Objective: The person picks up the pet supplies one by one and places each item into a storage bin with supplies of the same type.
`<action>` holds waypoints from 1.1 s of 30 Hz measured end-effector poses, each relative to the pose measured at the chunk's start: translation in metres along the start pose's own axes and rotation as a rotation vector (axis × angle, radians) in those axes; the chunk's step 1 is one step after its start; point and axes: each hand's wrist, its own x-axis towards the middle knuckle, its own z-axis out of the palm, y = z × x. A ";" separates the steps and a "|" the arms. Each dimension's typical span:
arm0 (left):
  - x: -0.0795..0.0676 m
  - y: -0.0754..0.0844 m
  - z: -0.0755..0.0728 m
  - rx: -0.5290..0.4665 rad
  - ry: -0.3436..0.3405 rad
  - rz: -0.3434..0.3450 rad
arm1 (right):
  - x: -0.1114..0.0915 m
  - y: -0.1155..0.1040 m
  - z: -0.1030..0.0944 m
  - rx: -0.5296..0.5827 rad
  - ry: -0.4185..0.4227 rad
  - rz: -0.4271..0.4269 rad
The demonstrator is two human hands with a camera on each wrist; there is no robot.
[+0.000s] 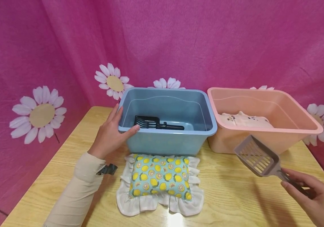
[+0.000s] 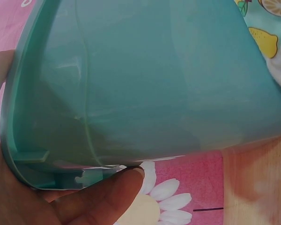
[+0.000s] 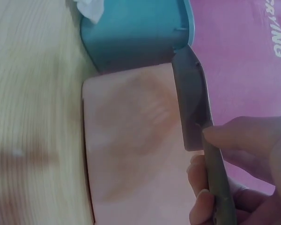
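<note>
- The right hand (image 1: 318,198) holds a grey scoop (image 1: 276,167) by its handle, with the thumb on one side and fingers on the other.
- The grey scoop is up in the air over the right part of the table (image 1: 227,183), with its slotted end in front of the pink bin (image 1: 227,138).
- The left hand (image 1: 109,137) grips the rim of the blue bin (image 1: 164,142) at its front left corner. The thumb goes over the front rim and the fingers are by the left side.
- The left arm has a cream sleeve (image 1: 76,186), and something black (image 1: 108,169) is at the wrist.
- A black scoop (image 1: 159,123) lies inside the blue bin, near the front.
- A lemon pillow (image 1: 160,176) with white frills lies in front of the blue bin, toward the table's front edge.
- The blue bin stands near the middle of the table's back edge.
- The pink bin is just beside it, toward the back right corner, with a white cloth (image 1: 244,121) inside.
- A bright pink curtain (image 1: 162,41) with big white flowers hangs behind the table.
</note>
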 end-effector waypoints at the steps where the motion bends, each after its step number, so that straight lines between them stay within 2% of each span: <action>1: 0.000 0.000 0.000 0.000 0.001 -0.001 | 0.000 -0.002 0.000 0.001 0.001 -0.002; 12: 0.000 -0.001 0.000 0.010 0.000 -0.004 | 0.006 -0.021 -0.001 -0.019 -0.032 -0.040; 19: 0.000 -0.002 0.000 0.012 0.002 0.000 | 0.009 -0.030 0.000 -0.008 -0.016 -0.088; 24: 0.000 -0.002 0.000 0.015 0.004 0.003 | 0.015 -0.035 0.000 -0.010 -0.031 -0.143; 33: -0.001 0.000 0.000 0.017 0.003 0.003 | 0.025 -0.048 -0.001 0.075 -0.046 -0.297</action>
